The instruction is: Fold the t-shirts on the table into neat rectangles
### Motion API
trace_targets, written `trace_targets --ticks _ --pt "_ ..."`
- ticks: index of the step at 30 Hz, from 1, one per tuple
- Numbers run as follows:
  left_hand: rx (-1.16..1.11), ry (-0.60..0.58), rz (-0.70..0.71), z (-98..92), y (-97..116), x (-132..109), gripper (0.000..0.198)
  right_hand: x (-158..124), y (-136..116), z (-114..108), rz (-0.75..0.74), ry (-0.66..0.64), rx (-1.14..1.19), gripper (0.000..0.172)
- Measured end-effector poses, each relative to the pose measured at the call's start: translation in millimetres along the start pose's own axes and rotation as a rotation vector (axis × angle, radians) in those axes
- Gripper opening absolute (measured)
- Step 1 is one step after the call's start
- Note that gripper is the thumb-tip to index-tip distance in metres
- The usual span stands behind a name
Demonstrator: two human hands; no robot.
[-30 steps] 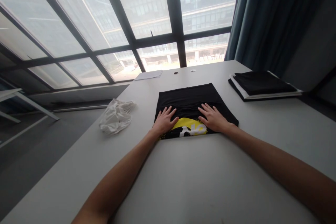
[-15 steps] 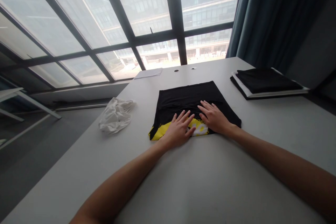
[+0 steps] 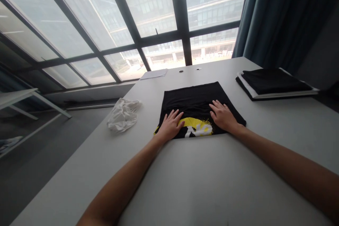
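Centrally on the grey table (image 3: 201, 183) lies a folded black shirt (image 3: 197, 100) with a yellow and white print near its front edge. Both hands press flat on it, fingers spread: the left hand (image 3: 169, 127) at the front left corner, the right hand (image 3: 224, 116) on the right side. A crumpled white cloth (image 3: 123, 114) sits to the left, a stack of folded clothes (image 3: 274, 83) far right, a sheet of paper (image 3: 155, 74) by the window.
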State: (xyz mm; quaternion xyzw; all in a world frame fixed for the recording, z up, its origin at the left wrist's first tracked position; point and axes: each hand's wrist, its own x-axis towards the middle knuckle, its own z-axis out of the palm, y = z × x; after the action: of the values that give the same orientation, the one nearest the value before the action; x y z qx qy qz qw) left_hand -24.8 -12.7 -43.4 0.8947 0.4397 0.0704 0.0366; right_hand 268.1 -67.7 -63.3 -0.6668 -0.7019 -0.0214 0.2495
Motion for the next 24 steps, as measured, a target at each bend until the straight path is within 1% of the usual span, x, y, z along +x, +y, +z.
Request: trace_targets --ticks 2,4,7,9,11,13,14,16,18,21,24 --pt "-0.002 -0.004 0.002 4.8 0 1 0.057 2 6 2 0.042 -0.039 0.016 0.049" --pt "-0.019 0.012 0.000 3.2 3 2 0.056 4 7 0 0.052 0.014 0.058 0.048" --pt "-0.091 0.092 0.018 -10.3 2 -1 0.052 2 3 -9 -0.001 0.160 0.130 0.044" --pt "-0.158 0.138 0.084 -22.6 -3 -10 0.051 -4 5 -18 -0.051 0.198 0.182 0.041" --pt "-0.219 0.119 0.204 -33.3 -13 -26 0.050 -16 12 -27 -0.112 0.160 0.231 0.038" --pt "-0.258 0.056 0.320 -39.7 -27 -46 0.049 -31 25 -37 -0.185 0.080 0.253 0.039" --pt "-0.269 0.034 0.354 -40.9 -34 -57 0.049 -39 32 -41 -0.224 0.038 0.252 0.040" --pt "-0.278 0.020 0.359 -40.3 -48 -75 0.047 -54 48 -50 -0.292 -0.025 0.232 0.042" --pt "-0.282 0.054 0.327 -37.7 -60 -88 0.043 -66 60 -58 -0.330 -0.059 0.206 0.042" --pt "-0.271 0.110 0.282 -36.0 -70 -94 0.033 -76 69 -64 -0.328 -0.075 0.181 0.041" --pt "-0.252 0.099 0.262 -39.3 -72 -92 0.028 -79 72 -69 -0.348 -0.091 0.165 0.042"
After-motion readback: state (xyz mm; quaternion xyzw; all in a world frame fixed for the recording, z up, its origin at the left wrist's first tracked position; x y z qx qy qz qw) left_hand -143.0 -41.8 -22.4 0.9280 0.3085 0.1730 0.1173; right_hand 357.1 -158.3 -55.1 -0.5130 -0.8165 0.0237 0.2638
